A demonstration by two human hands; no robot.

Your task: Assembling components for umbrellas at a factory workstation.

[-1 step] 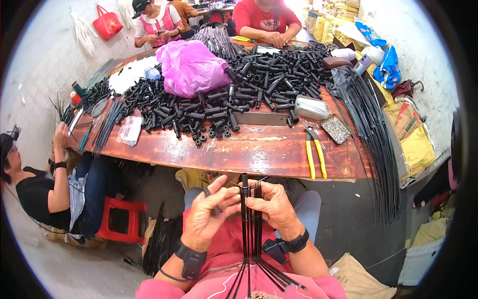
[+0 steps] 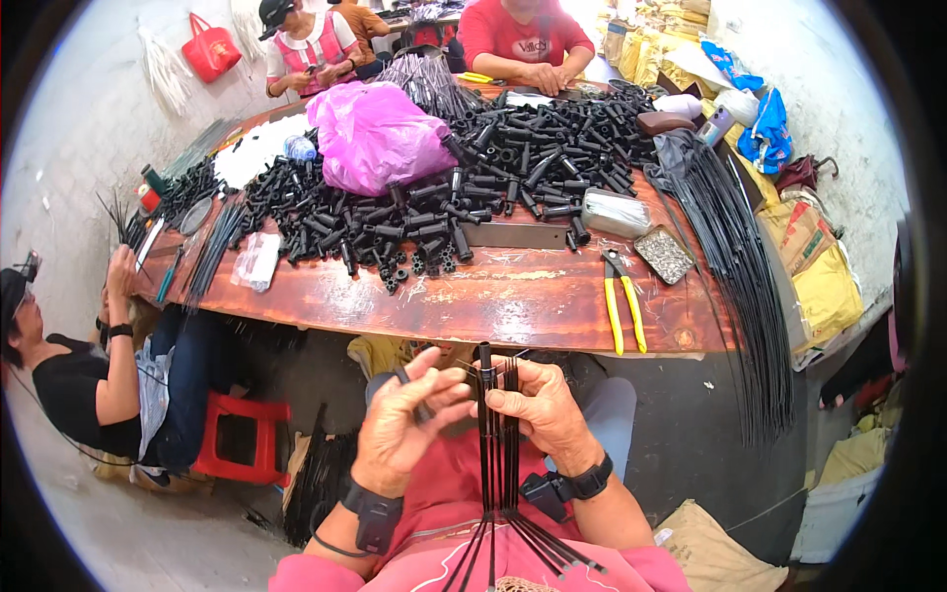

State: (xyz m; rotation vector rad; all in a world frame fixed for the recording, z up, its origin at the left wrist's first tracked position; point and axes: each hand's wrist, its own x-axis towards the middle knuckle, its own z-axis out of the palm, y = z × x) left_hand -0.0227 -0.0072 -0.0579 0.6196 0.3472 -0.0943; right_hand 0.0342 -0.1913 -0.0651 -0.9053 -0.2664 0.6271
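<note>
My right hand (image 2: 538, 405) pinches a bundle of thin black umbrella ribs (image 2: 511, 444), upright before my chest, their lower ends fanned out over my lap. A black tube (image 2: 484, 357) stands among their tops, and a fine wire crosses beside it. Just left of the bundle is my left hand (image 2: 409, 414), raised with its fingers partly spread. A slim dark object (image 2: 424, 410) is tucked among those fingers; most of it is hidden, so its kind does not show. Fingertips of the left hand come close to the wire; contact is unclear.
On the wooden table (image 2: 395, 311) lie yellow-handled cutters (image 2: 621, 301), a tin of small metal pieces (image 2: 663, 255), a heap of black plastic tubes (image 2: 552, 158), and a pink bag (image 2: 375, 138). Long black ribs (image 2: 730, 266) overhang the right edge. A person (image 2: 89, 385) sits left near a red stool (image 2: 242, 434).
My left hand has shifted very slightly left, away from the bundle. My right hand and the ribs stay in place.
</note>
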